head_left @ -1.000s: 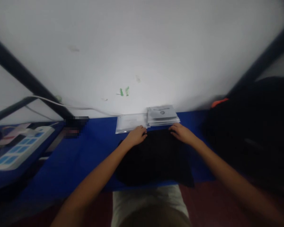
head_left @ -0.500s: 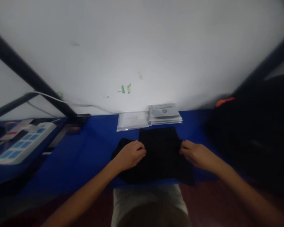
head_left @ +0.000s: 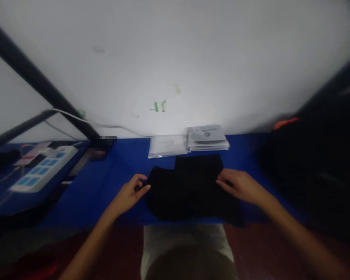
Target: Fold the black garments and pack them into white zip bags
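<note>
A black garment (head_left: 189, 190), partly folded, lies on the blue table; its exact kind is lost in the dark. At its left edge is my left hand (head_left: 130, 194), thumb and fingers parted, the fingertips by the cloth. My right hand (head_left: 236, 184) is on the opposite side, thumb and fingertips closed together on the garment's right edge. Just behind the garment sit a stack of grey-white packets (head_left: 208, 139) and, beside it, a flat clear plastic packet (head_left: 167, 146).
The blue table (head_left: 113, 182) meets a white wall (head_left: 221, 58). At the left lies a power strip (head_left: 45, 169) with blue sockets, and a white cable (head_left: 111, 126) runs along the wall. A large black heap (head_left: 315, 167) fills the right side. Dark frame bars (head_left: 37, 76) slant at both sides.
My left hand has moved from on top of the cloth to its left edge and its fingers have parted. My right hand has stayed at the right edge. The view has shifted slightly.
</note>
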